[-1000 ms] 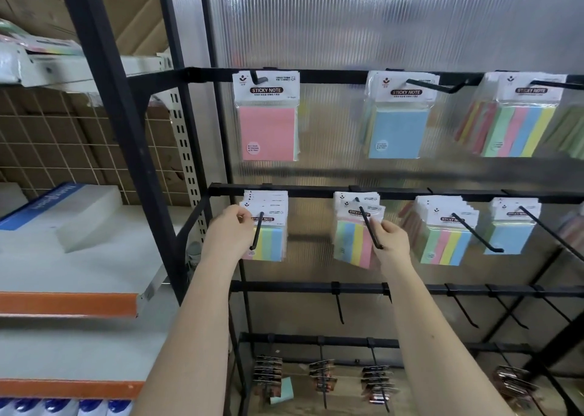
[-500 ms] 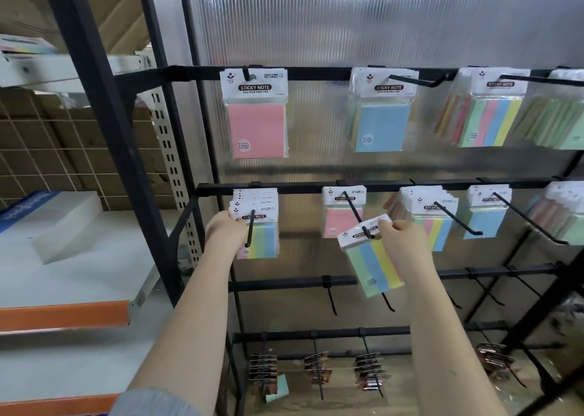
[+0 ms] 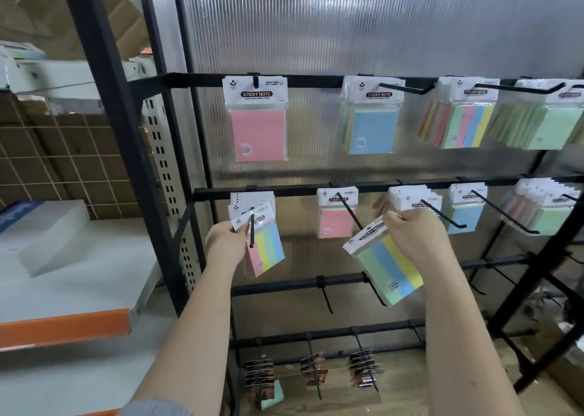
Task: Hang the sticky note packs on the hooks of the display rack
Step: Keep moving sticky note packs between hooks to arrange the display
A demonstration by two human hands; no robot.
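Note:
A black display rack (image 3: 284,191) carries rows of hooks with hanging sticky note packs. My left hand (image 3: 226,242) grips a striped pink-yellow-green-blue pack (image 3: 268,251) by its header, at the tip of the leftmost middle-row hook (image 3: 252,229), with more packs stacked behind on that hook. My right hand (image 3: 417,242) holds a tilted green-blue-yellow pack (image 3: 388,267) by its header, free of any hook, just below and right of the second hook (image 3: 349,212). A pink pack (image 3: 336,216) hangs on that second hook.
The top row holds a pink pack (image 3: 257,121), a blue pack (image 3: 373,121) and striped packs (image 3: 467,121). Bare hooks stick out of the lower bar (image 3: 341,283). Small dark clip packs (image 3: 313,374) hang at the bottom. A white shelf with an orange edge (image 3: 66,324) is at left.
My right hand pulled the green-blue-yellow pack off the second hook and down to the right. My left hand tilted the front striped pack at the tip of the left hook. The view shifted left.

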